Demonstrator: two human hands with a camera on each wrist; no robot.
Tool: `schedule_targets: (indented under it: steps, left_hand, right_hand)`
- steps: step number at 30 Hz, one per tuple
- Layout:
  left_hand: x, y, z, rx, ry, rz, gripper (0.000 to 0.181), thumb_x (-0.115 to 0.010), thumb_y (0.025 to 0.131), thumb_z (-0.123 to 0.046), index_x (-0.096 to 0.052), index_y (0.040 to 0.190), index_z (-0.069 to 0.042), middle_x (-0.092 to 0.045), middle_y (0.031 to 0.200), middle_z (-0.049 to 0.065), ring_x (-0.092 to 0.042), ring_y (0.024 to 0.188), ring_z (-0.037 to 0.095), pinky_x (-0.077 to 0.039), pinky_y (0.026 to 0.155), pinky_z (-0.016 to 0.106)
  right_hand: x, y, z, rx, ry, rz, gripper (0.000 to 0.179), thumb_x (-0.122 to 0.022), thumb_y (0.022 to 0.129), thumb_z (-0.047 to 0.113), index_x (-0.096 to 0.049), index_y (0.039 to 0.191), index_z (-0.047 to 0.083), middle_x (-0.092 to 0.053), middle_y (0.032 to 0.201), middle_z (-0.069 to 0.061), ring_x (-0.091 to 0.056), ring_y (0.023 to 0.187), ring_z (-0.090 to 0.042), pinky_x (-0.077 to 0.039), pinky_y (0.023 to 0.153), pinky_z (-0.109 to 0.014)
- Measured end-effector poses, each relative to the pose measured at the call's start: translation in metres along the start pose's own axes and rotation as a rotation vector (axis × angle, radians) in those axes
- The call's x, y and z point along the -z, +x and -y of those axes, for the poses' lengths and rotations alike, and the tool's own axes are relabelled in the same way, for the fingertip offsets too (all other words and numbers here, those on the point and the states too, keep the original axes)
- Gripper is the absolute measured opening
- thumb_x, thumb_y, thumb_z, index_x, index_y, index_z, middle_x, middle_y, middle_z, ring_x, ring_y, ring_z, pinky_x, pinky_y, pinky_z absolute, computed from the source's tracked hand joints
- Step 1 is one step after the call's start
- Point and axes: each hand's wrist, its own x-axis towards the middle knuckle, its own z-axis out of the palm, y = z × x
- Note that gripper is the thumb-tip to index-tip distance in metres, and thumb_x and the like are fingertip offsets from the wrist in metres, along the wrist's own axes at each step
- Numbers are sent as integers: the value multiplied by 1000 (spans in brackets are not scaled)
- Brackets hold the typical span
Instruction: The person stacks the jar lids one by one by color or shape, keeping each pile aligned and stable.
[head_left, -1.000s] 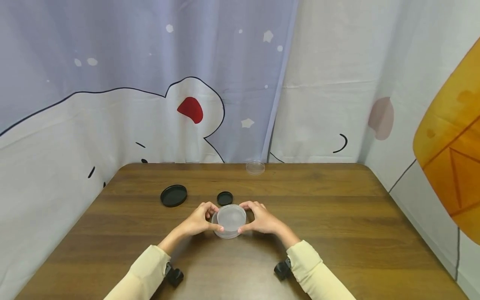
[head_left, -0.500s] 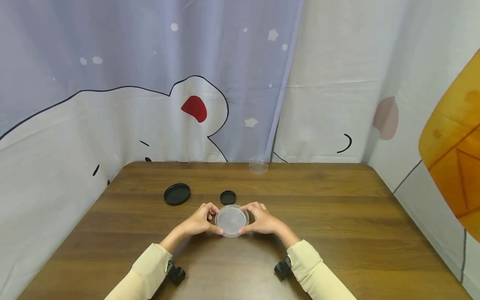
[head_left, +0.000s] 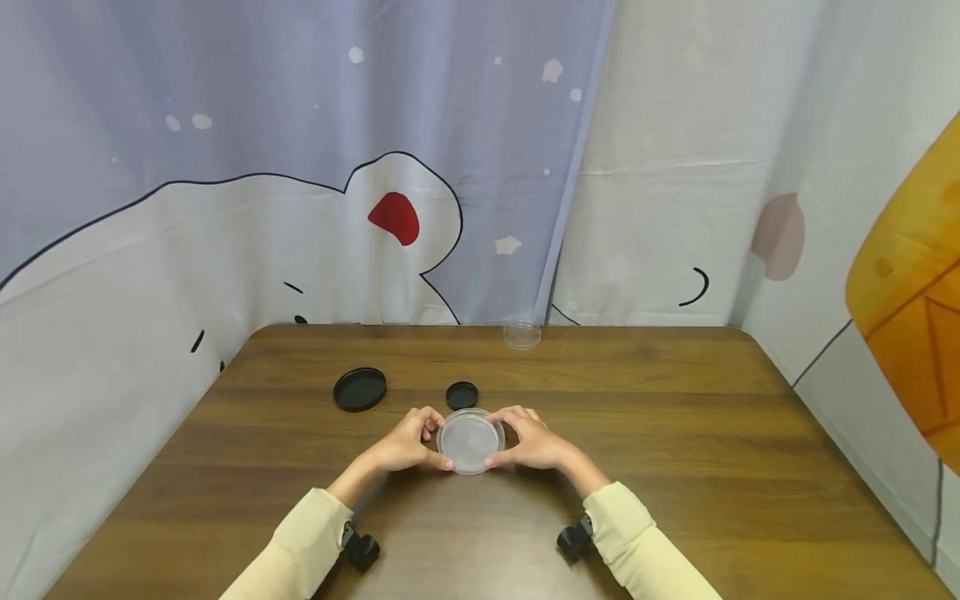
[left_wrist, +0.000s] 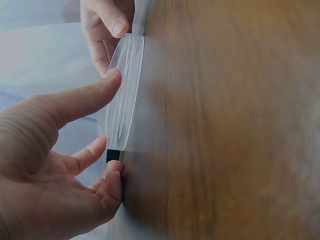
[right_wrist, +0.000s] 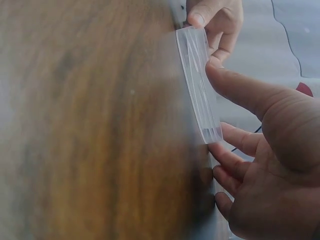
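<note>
Both hands hold a clear round plastic dish (head_left: 470,443) by its rim near the middle of the table. An inner ring shows inside its outer rim. My left hand (head_left: 405,443) grips the left side, thumb at the near edge and fingers at the far edge. Opposite it, my right hand (head_left: 531,443) grips the right side the same way. Seen edge-on in the left wrist view, the dish (left_wrist: 129,95) has a low wall with several ridges, close above or on the table. The right wrist view shows the same ridged wall of the dish (right_wrist: 197,82).
Just beyond the hands lies a small black round lid-like dish (head_left: 462,395). A larger black one (head_left: 360,389) lies farther left. Another clear round piece (head_left: 522,336) sits at the back edge of the wooden table (head_left: 675,433). Printed curtains (head_left: 660,150) hang behind and beside it.
One second ago a smaller clear round piece was offset over a larger one between the hands; now they line up. The hands keep their hold. The whole view has shifted slightly.
</note>
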Motion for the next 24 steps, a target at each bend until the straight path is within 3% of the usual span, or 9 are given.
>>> schedule_targets:
  steps: [24]
  left_hand:
    - [2, 5, -6, 7, 68, 45, 54, -88, 66, -13, -50, 103, -1, -43, 94, 10, -40, 90, 21, -34, 76, 28]
  right_hand:
    - [5, -1, -11, 22, 80, 60, 70, -78, 83, 24, -47, 143, 7, -44, 147, -18, -32, 137, -41, -27, 110, -65]
